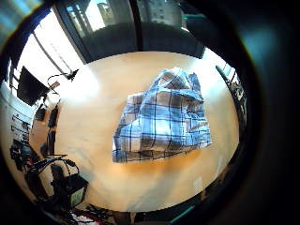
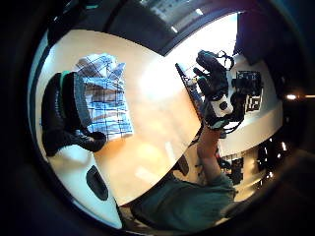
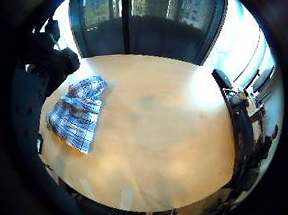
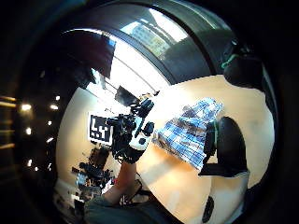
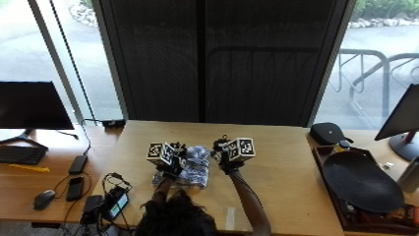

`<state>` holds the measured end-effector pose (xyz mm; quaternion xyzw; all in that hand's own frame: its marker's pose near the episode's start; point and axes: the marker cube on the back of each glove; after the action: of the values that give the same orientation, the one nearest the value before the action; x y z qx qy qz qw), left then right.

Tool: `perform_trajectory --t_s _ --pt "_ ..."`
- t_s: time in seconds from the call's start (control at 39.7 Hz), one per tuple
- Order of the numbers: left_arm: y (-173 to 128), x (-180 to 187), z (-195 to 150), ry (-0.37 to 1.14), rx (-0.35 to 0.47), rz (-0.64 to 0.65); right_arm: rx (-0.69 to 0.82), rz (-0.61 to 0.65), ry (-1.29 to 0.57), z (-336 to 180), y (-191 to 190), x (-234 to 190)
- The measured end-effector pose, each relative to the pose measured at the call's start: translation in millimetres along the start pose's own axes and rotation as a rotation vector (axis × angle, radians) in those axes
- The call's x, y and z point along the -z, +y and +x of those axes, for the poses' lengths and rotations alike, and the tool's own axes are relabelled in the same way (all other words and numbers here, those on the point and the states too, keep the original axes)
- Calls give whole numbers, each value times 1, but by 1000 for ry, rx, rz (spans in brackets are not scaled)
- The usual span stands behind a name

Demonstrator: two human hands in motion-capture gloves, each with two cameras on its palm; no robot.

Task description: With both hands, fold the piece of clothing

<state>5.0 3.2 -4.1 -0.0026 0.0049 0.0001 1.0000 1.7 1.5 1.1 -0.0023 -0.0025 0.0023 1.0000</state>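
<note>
The plaid shirt [image 5: 194, 172] is seen lying on the worktop [image 5: 282, 157] in a compact, somewhat rumpled bundle, so folding is judged largely done. The left hand [image 5: 169, 164] and right hand [image 5: 225, 158] are raised above it, fingers relaxed, nothing held.

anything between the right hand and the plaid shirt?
Nothing: the right little finger side palm view shows only bare wooden table beside the plaid shirt. The outside view shows the right hand raised beside it.
</note>
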Motion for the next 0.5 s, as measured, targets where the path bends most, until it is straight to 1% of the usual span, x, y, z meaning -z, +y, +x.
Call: perform_trajectory --t_s 0.08,0.18,0.3,0.5 --pt "3 4 5 14 4 -11 3 2 2 1 1 3" --pt "9 9 11 24 39 -55 -2 12 2 3 -1 6" --pt "-4 -4 0 -9 2 7 0 29 1 4 -2 11" --pt "-4 -5 -3 -15 -5 10 -1 23 2 4 -2 9"
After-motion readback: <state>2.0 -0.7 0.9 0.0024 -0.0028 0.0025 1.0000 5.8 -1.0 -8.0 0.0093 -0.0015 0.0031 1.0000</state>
